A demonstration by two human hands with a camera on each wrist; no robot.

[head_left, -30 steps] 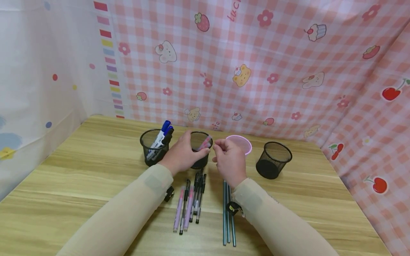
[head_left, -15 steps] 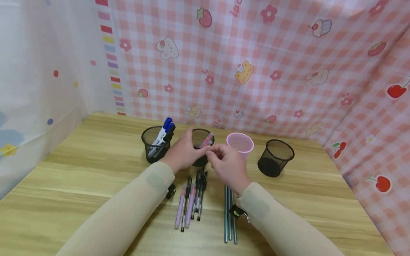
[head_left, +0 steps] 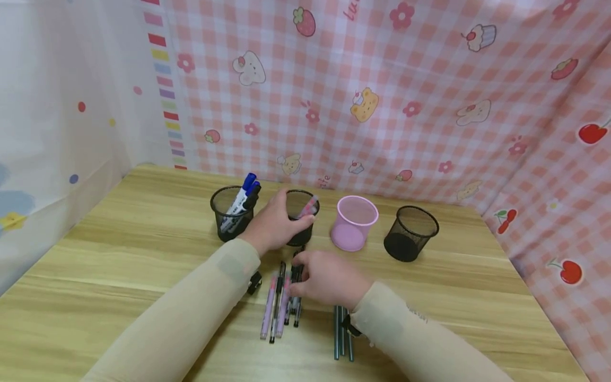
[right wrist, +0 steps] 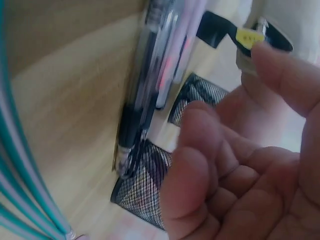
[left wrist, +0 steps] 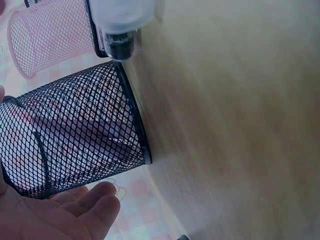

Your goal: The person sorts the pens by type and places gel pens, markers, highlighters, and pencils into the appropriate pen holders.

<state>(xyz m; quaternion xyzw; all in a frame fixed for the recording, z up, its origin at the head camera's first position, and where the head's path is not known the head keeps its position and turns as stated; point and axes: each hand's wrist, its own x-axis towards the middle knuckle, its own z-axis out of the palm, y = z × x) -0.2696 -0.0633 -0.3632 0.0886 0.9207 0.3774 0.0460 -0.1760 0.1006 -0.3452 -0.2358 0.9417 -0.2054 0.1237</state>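
Note:
My left hand (head_left: 276, 224) grips a black mesh pen cup (head_left: 300, 237), thumb at the near side and fingers round its left. Pink-capped pens (head_left: 309, 206) lean inside that cup; their purple barrels show through its mesh in the left wrist view. My right hand (head_left: 331, 279) is over the pens on the table, fingers bent loosely, with nothing between them in the right wrist view. Beneath and left of it lie several black gel pens (head_left: 297, 315) and two purple pens with pink caps (head_left: 268, 313). Its fingers hide part of this row.
Left of the gripped cup, another black mesh cup (head_left: 221, 223) holds blue and black markers (head_left: 238, 204). To the right stand a pink mesh cup (head_left: 350, 236) and a third black cup (head_left: 403, 246). Thin teal sticks (head_left: 339, 339) lie partly under the right wrist.
My right hand has come away from beside the left thumb, down and toward me over the pens, uncovering the pink cup. The left hand stays at its cup.

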